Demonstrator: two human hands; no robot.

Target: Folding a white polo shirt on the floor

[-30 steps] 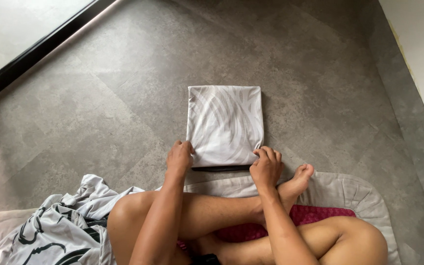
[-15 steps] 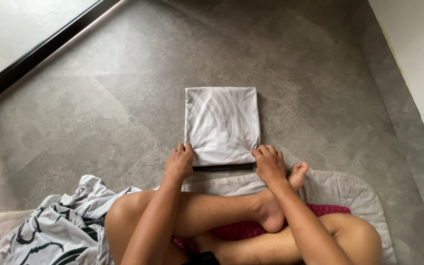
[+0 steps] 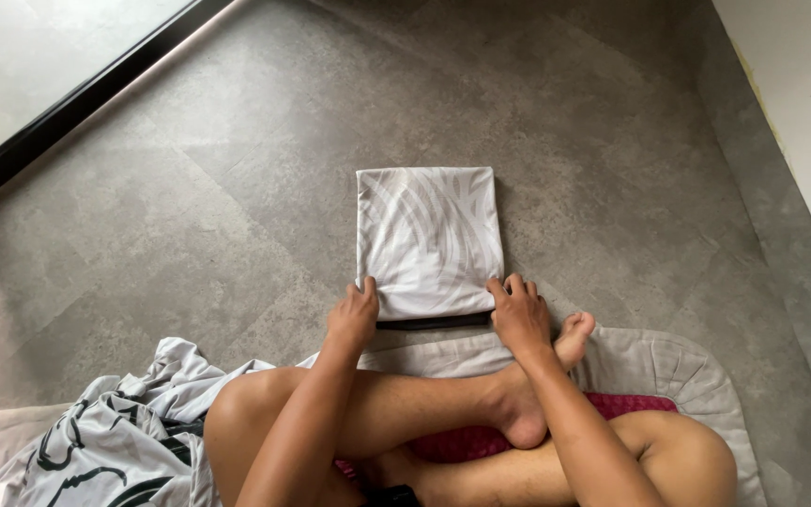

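Folded cloth (image 3: 429, 239) lying mid-frame, long side pointing up | left hand (image 3: 353, 317) and right hand (image 3: 519, 314) pinching its bottom corners, equally near

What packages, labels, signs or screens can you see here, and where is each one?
None in view. The nearest to print is patterned cloth:
Folded cloth: square, pale grey with white curved stripes, on the grey floor, left hand and right hand at its near corners.
Crumpled cloth: white with black marks, lower left.
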